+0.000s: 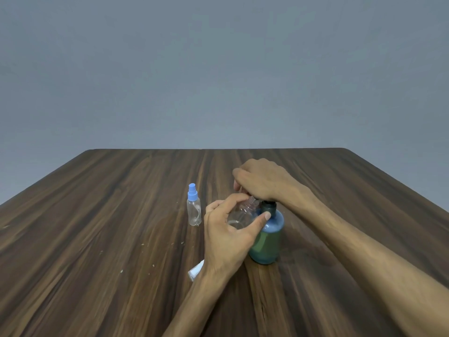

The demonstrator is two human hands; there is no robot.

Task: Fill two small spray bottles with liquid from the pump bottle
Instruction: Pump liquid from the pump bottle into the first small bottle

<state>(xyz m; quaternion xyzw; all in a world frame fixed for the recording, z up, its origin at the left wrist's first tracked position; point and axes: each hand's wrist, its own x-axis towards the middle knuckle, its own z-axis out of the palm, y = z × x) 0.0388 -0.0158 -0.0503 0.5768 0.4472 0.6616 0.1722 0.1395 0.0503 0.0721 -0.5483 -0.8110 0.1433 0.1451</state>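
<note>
A dark green pump bottle (266, 242) stands on the wooden table (121, 215) near the middle. My right hand (262, 182) lies over its pump head, which is hidden beneath it. My left hand (228, 229) grips a small clear spray bottle (243, 214) with its cap off, its threaded neck tilted up under the pump's spout. A second small clear spray bottle (194, 207) with a blue spray cap stands upright to the left, apart from both hands.
A small white and blue object (195, 272), perhaps the removed spray cap, lies on the table partly hidden behind my left wrist. A few pale specks dot the tabletop to the left. A plain grey wall lies beyond the table's far edge.
</note>
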